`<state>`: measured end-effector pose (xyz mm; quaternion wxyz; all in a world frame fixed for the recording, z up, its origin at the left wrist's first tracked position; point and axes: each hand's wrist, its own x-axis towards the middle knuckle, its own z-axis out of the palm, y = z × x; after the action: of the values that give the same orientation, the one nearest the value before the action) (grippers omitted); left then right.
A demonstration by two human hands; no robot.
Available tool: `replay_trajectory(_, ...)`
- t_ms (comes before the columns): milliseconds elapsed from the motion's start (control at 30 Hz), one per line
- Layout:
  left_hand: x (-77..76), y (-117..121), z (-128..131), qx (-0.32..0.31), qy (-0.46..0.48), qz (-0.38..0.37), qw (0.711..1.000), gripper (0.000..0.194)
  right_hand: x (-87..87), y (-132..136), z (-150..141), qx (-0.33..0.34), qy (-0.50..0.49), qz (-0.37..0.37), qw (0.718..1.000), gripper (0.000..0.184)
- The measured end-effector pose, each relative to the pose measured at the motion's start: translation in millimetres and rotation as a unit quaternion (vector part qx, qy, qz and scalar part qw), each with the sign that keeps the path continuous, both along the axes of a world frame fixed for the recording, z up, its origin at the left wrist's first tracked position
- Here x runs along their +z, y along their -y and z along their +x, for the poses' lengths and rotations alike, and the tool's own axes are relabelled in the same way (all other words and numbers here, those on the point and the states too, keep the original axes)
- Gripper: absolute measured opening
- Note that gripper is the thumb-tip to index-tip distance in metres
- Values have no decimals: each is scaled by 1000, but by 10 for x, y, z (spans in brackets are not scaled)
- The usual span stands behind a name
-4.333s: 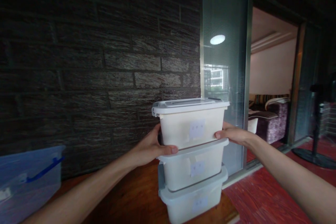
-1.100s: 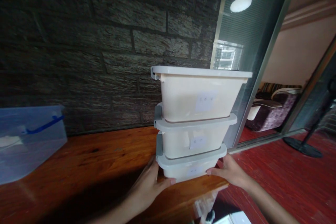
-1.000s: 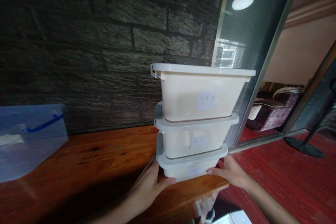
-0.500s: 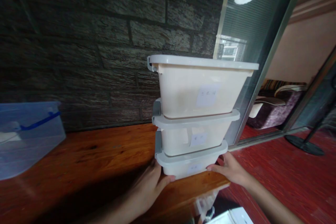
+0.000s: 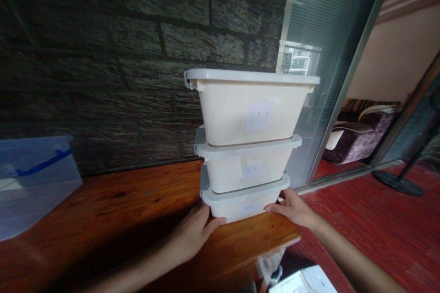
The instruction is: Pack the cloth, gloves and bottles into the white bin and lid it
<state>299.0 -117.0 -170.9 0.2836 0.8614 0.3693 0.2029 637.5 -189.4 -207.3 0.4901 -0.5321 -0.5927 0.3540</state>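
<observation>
Three white lidded storage boxes stand in a stack on the wooden table (image 5: pixel 137 201). The top box (image 5: pixel 227 110), the middle box (image 5: pixel 223 171) and the bottom box (image 5: pixel 227 210) each carry a pale paper label on the front. Grey latches show at the left ends of the lower two. My left hand (image 5: pixel 197 226) grips the bottom box at its left end, thumb on the front and fingers hidden behind. At the right end my right hand (image 5: pixel 292 208) grips the same box, its thumb against the front corner.
A translucent bin with a blue handle (image 5: pixel 44 192) stands at the table's left. Behind is a dark stone wall (image 5: pixel 137 41). A glass sliding door (image 5: pixel 309 114) and a black stand base (image 5: pixel 398 183) are at the right. A white box (image 5: pixel 305 281) sits below the table edge.
My hands have moved from the upper boxes down to the bottom box. In the last second, the stack and both hands have shifted slightly left and away from the table's front edge.
</observation>
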Motion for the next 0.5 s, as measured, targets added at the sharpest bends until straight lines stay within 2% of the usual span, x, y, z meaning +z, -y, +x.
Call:
replay_trajectory(167,-34,-98,17,0,13,5,1000,55,56,-98,13,13,12,24,1000,50)
replay_trajectory(500,-94,-299,49,-2,23,15,1000,50,-25,-352,69,38,1,41,998,51)
